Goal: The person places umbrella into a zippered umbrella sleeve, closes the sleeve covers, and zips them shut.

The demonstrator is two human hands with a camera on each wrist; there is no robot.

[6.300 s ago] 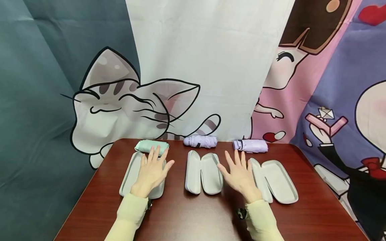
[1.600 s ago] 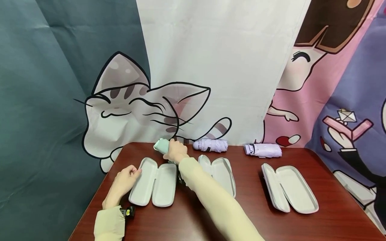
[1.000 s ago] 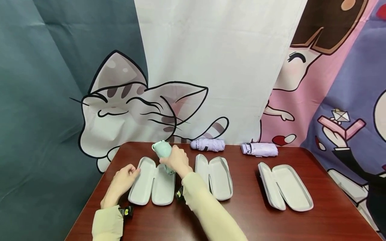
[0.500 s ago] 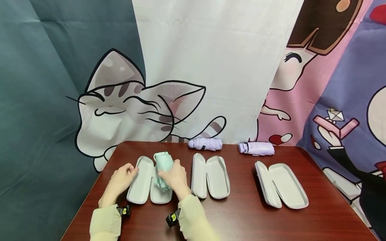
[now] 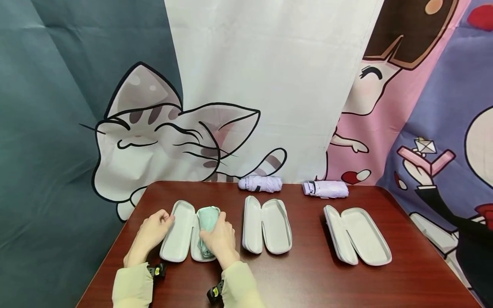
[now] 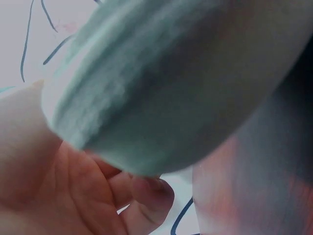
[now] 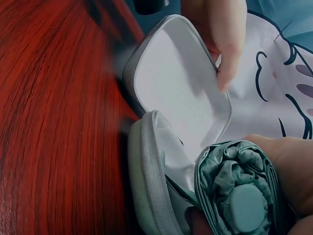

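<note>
A mint green folded umbrella (image 5: 208,220) lies lengthwise in the right half of the leftmost zip case (image 5: 177,235), which is spread open with a pale lining. My right hand (image 5: 222,239) grips the umbrella from its right side, thumb across the top. In the right wrist view the rolled cloth and blunt end of the umbrella (image 7: 247,205) face the camera, beside the case's zipped rim. My left hand (image 5: 151,233) pinches the outer edge of the case's left half. Thumb of the left hand (image 7: 227,63) shows over that rim in the right wrist view.
Two more open cases, one in the middle (image 5: 278,226) and one at right (image 5: 366,237), lie on the dark red table (image 5: 300,282). Behind them, near the back edge, are two lilac folded umbrellas, one central (image 5: 265,184) and one right (image 5: 327,189). A cartoon-printed cloth (image 5: 231,64) hangs behind.
My right hand has brought the mint umbrella from the table's back edge forward and down into the case's right half. Both hands were spread flat at first; my left hand now holds the case's edge.
</note>
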